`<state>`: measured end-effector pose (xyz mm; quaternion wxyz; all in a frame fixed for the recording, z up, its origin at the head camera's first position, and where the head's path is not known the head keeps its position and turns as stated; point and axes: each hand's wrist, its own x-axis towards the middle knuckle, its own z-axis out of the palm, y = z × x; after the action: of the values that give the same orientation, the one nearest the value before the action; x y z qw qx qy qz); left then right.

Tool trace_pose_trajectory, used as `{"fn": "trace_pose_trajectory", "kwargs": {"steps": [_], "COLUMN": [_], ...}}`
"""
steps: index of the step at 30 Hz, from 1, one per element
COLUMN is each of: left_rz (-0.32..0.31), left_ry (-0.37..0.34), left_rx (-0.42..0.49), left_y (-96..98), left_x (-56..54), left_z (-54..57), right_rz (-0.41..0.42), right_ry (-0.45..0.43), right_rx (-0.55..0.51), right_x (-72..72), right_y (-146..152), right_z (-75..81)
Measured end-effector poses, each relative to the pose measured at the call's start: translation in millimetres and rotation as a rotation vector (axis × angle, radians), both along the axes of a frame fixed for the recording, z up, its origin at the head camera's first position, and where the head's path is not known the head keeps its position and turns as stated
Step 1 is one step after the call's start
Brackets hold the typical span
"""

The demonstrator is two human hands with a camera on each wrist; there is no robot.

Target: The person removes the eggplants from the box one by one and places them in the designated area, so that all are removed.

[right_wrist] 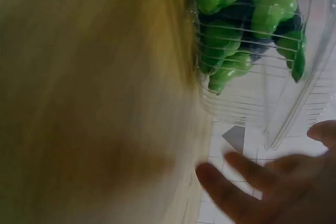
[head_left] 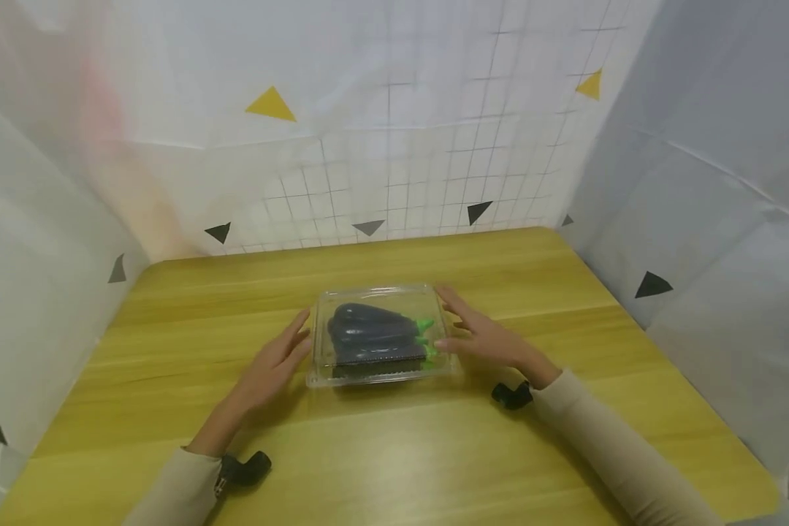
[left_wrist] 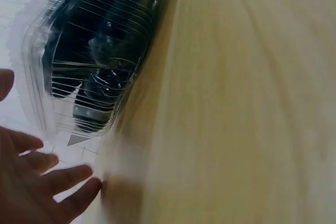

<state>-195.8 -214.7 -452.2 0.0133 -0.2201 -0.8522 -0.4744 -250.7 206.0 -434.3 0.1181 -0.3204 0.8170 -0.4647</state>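
Observation:
A clear plastic clamshell box point(head_left: 381, 377) sits on the wooden table, its lid down over several dark purple eggplants point(head_left: 375, 332). Their green stems point(right_wrist: 273, 3) point toward the right end of the box. My left hand point(head_left: 272, 369) is beside the box's left end, fingers spread and lightly bent; the left wrist view shows a gap between the fingertips and the plastic. On the other side, my right hand point(head_left: 489, 340) has its fingers extended, with thumb and index fingertip right at the box's right edge. Neither hand grips anything.
The wooden table point(head_left: 394, 453) extends around the box on all sides. White sheets point(head_left: 394, 161) with grid lines and triangle marks stand behind it and at both sides. Black wrist devices point(head_left: 246, 469) are strapped at both sleeves.

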Motion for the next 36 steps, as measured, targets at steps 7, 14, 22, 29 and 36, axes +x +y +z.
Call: {"fn": "trace_pose_trajectory", "kwargs": {"steps": [7, 14, 22, 29, 36], "left_rz": [-0.036, -0.058, -0.114, -0.110, -0.076], "left_ry": [-0.021, 0.040, 0.047, -0.038, -0.047], "left_rx": [0.039, 0.091, -0.007, -0.098, -0.121], "left_y": [4.1, 7.6, 6.9, 11.3, 12.2], "left_x": [1.3, -0.2, 3.5, 10.6, 14.1], "left_z": [-2.4, -7.0, -8.8, -7.4, -7.6], "right_rz": [0.133, 0.137, 0.129, 0.067, 0.060], "right_ry": [-0.014, 0.051, 0.083, 0.143, 0.166], "right_rx": [0.008, -0.021, 0.012, 0.012, 0.031], "right_x": [5.6, 6.1, 14.9, 14.1, 16.4], "right_y": [4, 6, 3, 0, -3], "right_z": [-3.4, -8.6, -5.1, -20.2, -24.9]}}
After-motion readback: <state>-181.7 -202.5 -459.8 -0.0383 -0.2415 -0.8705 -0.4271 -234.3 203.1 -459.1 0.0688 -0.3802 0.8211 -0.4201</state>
